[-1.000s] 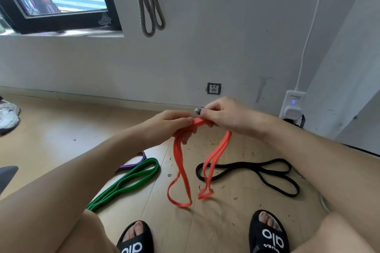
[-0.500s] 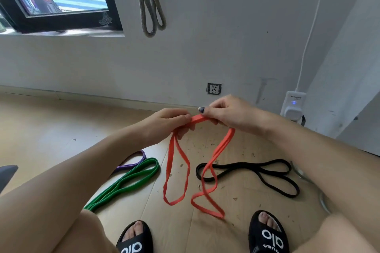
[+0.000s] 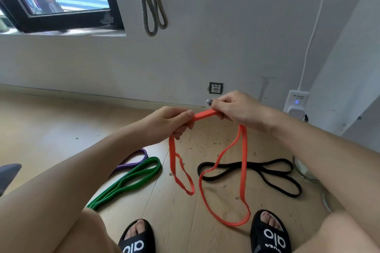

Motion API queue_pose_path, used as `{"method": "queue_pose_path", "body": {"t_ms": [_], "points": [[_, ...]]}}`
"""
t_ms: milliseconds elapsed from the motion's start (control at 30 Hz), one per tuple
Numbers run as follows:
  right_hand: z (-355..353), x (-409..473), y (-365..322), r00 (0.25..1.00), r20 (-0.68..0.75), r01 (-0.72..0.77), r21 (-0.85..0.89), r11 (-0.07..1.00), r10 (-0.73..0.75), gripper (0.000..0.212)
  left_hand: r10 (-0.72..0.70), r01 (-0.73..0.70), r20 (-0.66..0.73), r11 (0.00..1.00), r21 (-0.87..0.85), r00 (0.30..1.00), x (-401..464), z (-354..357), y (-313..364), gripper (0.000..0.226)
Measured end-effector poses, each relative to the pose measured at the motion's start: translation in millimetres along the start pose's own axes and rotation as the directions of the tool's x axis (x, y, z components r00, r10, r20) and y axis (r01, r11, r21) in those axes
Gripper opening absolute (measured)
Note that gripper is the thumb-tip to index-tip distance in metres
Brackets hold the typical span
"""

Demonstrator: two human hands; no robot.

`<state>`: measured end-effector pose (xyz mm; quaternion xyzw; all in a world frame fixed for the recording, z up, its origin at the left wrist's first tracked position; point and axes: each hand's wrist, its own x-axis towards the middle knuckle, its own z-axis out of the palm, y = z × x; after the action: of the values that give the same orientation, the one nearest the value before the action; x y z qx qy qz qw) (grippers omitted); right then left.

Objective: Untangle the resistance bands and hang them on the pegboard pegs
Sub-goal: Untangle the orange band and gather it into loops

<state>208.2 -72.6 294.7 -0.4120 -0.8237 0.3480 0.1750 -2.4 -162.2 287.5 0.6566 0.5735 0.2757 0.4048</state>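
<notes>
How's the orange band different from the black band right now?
The orange band is held up by both hands, left hand and right hand, each gripping its top; the black band lies flat on the wooden floor, untouched. The orange band hangs in two open loops, while the black one lies flat in long narrow loops. The orange looks wider. Both are closed loops not yet hung.

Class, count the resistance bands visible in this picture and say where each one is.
5: orange rubber band held in both hands; grey band hanging on the wall; green, purple and black bands on the floor. Others may be hidden.
</notes>
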Motion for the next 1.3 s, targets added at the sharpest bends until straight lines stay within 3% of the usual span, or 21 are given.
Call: {"method": "queue_pose_path", "body": {"t_ms": [133, 267, 400, 667, 833, 1033, 1167, 1300], "points": [[1.5, -0.7, 8.7, 0.999, -0.022, -0.043, -0.011, 0.999, 0.043, 0.052, -0.025, 0.023, 0.039, 0.998, 0.055, 0.999, -0.7, 2.7, 2.9, 0.041], [9.9, -0.5, -6.0, 0.998, 0.061, -0.038, 0.147, 0.988, 0.029, 0.056, -0.020, 0.020, 0.031, 1.000, 0.016, 0.999, 0.4, 4.1, 7.3, 0.037], [13.7, -5.2, -9.5, 0.997, 0.070, 0.041, 0.044, 0.998, -0.044, 0.050, -0.024, 0.023, 0.039, 0.999, 0.042, 0.999, -2.8, 1.7, 7.1, 0.039], [-3.8, -7.9, 2.1, 1.000, -0.012, 0.010, 0.008, 1.000, -0.010, 0.050, -0.089, 0.091, 0.074, 0.996, -0.023, 0.993, -9.2, -5.1, 5.7, 0.038], [10.3, -9.6, -11.3, 0.990, 0.143, -0.012, 0.185, 0.983, -0.014, 0.055, -0.019, 0.019, 0.003, 0.999, -0.041, 1.000, -4.5, 1.0, 10.9, 0.034], [-1.8, -8.4, -4.8, 0.996, 0.081, 0.032, 0.074, 0.997, -0.038, 0.049, -0.049, 0.051, 0.053, 0.997, -0.049, 0.997, -6.5, -4.0, 1.7, 0.033], [-5.2, -9.7, 2.0, 0.997, 0.080, -0.016, 0.137, 0.990, 0.005, 0.047, -0.072, 0.073, 0.043, 0.997, -0.004, 0.996, -5.0, -1.3, 4.3, 0.034], [6.1, -7.4, -6.5, 0.985, 0.172, -0.039, 0.232, 0.972, -0.002, 0.051, -0.065, 0.068, 0.067, 0.997, -0.034, 0.996, -0.5, 3.0, 10.1, 0.038]]}}
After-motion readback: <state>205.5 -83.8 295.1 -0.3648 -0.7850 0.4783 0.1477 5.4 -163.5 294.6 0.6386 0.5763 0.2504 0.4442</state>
